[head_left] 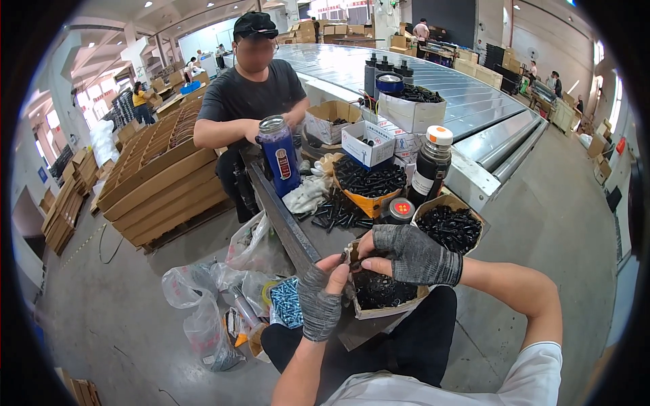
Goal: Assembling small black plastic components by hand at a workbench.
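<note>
My left hand (321, 302), in a grey fingerless glove, pinches a small dark part (343, 258) between thumb and fingers. Close beside it is my right hand (418, 256), gloved the same way, its thumb and fingertips pressed together; what they hold is too small to name. Just below both hands sits an open carton of small black pieces (384, 291), near my knees. Another carton of black parts (449, 230) stands beyond my right wrist. Loose black bolt-like pieces (340, 211) lie on the bench past my fingertips.
Around the bench stand a black thermos (431, 168), a blue bottle (279, 159), an orange-lined box of black pieces (370, 179) and white gloves (306, 195). Bluish screws (286, 303) and plastic bags (203, 298) lie lower left. A co-worker (254, 101) sits opposite, beside stacked cartons (159, 210).
</note>
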Demonstrator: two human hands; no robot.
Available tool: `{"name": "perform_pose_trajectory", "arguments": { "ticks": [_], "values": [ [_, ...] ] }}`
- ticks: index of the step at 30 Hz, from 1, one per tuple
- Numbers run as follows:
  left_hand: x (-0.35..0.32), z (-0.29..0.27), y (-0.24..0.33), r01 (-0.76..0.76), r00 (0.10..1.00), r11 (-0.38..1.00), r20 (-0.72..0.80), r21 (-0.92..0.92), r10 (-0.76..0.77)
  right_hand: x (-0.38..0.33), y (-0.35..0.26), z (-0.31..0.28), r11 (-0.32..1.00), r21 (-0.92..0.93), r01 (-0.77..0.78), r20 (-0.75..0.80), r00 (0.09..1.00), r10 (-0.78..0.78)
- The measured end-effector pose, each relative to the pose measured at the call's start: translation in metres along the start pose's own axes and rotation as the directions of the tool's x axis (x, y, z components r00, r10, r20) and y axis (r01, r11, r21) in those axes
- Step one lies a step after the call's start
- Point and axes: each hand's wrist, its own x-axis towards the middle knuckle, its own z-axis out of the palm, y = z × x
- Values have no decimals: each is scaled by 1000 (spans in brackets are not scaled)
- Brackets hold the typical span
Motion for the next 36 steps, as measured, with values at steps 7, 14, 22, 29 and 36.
{"name": "perform_pose_trajectory", "arguments": {
  "ticks": [7,14,22,29,36],
  "values": [
    [1,0,4,-44,999,991,1,124,44,0,-12,-7,997,-20,-74,-19,997,74],
    [-1,10,9,-131,990,986,63,103,125,1,-7,-3,997,44,-57,-46,997,59],
    [-3,16,11,-211,976,945,110,250,188,-19,-11,-21,994,-62,93,-143,985,-101],
    [9,8,7,-210,975,949,-20,234,221,-57,43,-120,928,-361,-89,-322,946,-34],
    [7,-9,-25,-94,987,979,-111,183,116,-86,109,-135,846,-493,-205,-294,954,60]
  ]
}}
